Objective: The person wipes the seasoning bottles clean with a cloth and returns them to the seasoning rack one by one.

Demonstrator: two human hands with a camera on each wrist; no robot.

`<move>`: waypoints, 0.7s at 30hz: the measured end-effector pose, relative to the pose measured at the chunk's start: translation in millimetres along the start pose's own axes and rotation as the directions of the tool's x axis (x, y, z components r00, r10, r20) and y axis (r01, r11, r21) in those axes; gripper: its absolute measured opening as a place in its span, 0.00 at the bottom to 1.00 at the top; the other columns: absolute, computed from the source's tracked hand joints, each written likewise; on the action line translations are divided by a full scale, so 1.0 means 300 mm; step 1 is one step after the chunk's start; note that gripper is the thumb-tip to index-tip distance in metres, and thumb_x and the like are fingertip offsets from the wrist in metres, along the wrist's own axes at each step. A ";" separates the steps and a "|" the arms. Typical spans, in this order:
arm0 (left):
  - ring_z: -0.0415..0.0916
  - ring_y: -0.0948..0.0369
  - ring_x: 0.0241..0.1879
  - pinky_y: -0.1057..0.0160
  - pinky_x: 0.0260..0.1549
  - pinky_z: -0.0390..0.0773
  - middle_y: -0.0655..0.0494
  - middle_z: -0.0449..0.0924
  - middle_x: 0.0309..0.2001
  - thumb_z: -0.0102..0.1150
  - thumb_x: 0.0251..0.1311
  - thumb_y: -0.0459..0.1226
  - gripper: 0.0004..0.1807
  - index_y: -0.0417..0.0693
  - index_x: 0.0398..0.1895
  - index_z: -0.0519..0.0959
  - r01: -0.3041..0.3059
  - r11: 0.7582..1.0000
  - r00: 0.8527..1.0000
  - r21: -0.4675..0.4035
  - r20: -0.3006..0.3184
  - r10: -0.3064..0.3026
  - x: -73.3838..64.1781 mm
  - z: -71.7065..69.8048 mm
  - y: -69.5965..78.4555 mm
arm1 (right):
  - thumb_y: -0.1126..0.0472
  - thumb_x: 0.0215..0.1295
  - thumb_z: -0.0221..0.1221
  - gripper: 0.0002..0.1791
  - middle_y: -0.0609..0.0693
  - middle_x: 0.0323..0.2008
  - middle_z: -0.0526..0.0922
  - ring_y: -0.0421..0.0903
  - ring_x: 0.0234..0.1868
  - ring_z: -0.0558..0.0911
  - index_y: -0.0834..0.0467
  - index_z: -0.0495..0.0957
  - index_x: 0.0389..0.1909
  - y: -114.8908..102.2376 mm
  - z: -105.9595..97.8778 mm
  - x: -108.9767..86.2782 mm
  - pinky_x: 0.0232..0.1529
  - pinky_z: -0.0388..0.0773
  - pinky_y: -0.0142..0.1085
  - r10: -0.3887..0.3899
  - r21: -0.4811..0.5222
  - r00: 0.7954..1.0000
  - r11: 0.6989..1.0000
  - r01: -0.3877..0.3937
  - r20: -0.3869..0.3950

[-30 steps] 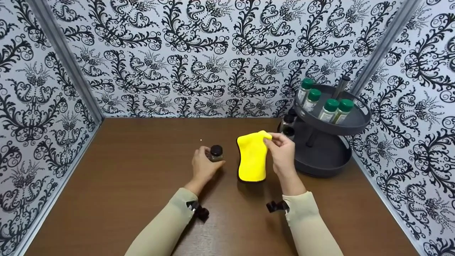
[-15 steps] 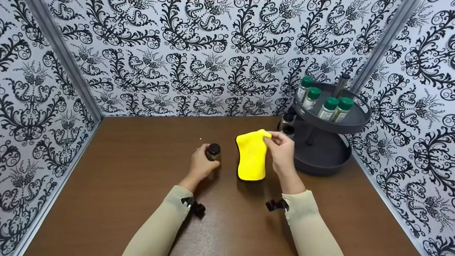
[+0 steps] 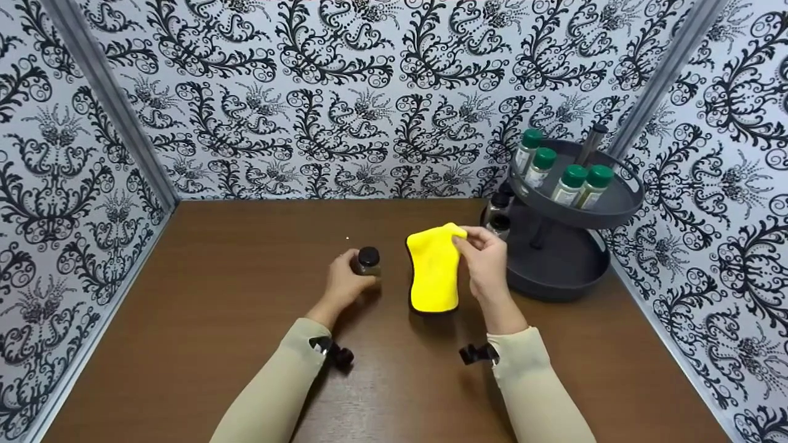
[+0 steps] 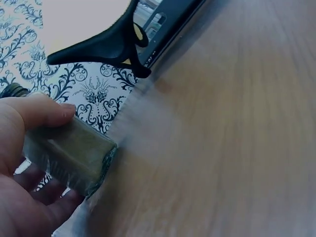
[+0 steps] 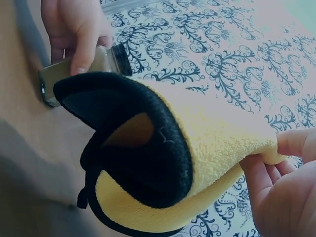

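Observation:
In the head view my left hand [image 3: 345,282] grips a small glass spice jar [image 3: 369,269] with a black screw cap, thumb on the near side. The left wrist view shows the jar's greenish-brown contents [image 4: 74,150] through its square clear body, its base close to the table. My right hand [image 3: 488,264] pinches a yellow cleaning cloth [image 3: 434,271] with black edging by its upper right corner, and the cloth hangs down just right of the jar. Seen from the right wrist, the cloth [image 5: 212,128] is folded, with a dark inner side, and partly overlaps the jar.
A dark grey two-tier round rack [image 3: 554,286] stands at the right back of the brown table [image 3: 246,277]. Its upper tier holds several green-capped jars [image 3: 572,184]; black-capped jars [image 3: 497,215] sit on the lower tier's left. Patterned walls [image 3: 338,123] enclose the back and sides.
My left hand has shifted slightly left with the jar, widening the gap to the cloth, and its fingers sit closer around the jar. The right hand and cloth have barely moved.

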State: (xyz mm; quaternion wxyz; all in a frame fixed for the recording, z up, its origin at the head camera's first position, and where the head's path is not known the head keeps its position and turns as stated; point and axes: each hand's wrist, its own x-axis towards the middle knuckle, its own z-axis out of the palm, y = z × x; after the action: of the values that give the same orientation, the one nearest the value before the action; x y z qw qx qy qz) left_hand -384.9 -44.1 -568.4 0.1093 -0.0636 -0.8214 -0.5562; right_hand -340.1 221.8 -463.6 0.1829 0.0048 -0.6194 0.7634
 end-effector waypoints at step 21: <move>0.81 0.58 0.36 0.61 0.39 0.85 0.55 0.88 0.38 0.88 0.41 0.48 0.28 0.48 0.46 0.88 -0.102 0.987 0.976 -0.122 0.178 0.123 -0.086 0.003 0.239 | 0.76 0.63 0.69 0.11 0.61 0.40 0.91 0.40 0.37 0.88 0.74 0.85 0.46 0.000 0.104 -0.096 0.43 0.87 0.30 -0.164 -0.162 0.978 0.970 0.184 0.130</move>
State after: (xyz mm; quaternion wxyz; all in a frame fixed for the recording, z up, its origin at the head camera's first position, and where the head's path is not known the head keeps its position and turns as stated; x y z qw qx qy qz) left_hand -343.7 -16.0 -510.6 0.0601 -0.1676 -0.7904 -0.5862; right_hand -320.1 184.4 -463.2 0.2128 0.0875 -0.6900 0.6863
